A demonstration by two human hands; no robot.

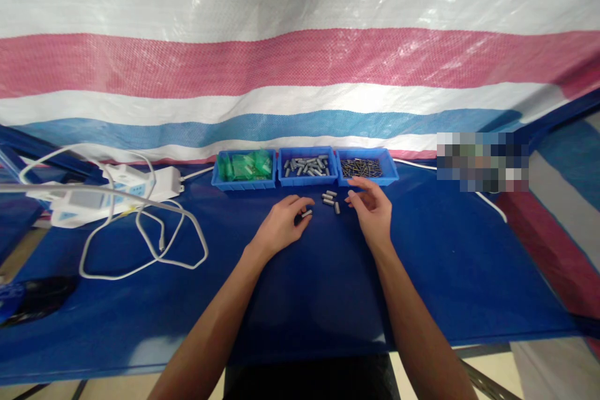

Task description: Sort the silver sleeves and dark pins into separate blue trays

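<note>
My left hand (282,223) is closed, with a small metal cylinder (306,214) between thumb and fingers, just above the blue tabletop. Several similar grey cylinders (329,202) lie loosely grouped on the table between my two hands. To their right hovers my right hand (374,212), its thumb and curled fingers apart, and I see nothing held in it. Its index finger is close to the front of the blue bin of screws (360,168). More metal cylinders (307,166) fill the middle blue bin (307,181).
A left-hand blue bin (244,185) holds green plastic packets (248,165). White power strips (89,203) and looped white cable (140,269) lie at the left, with a dark object (40,300) nearer me. A blurred-out item (482,162) is at the far right. A striped sheet (300,62) hangs behind.
</note>
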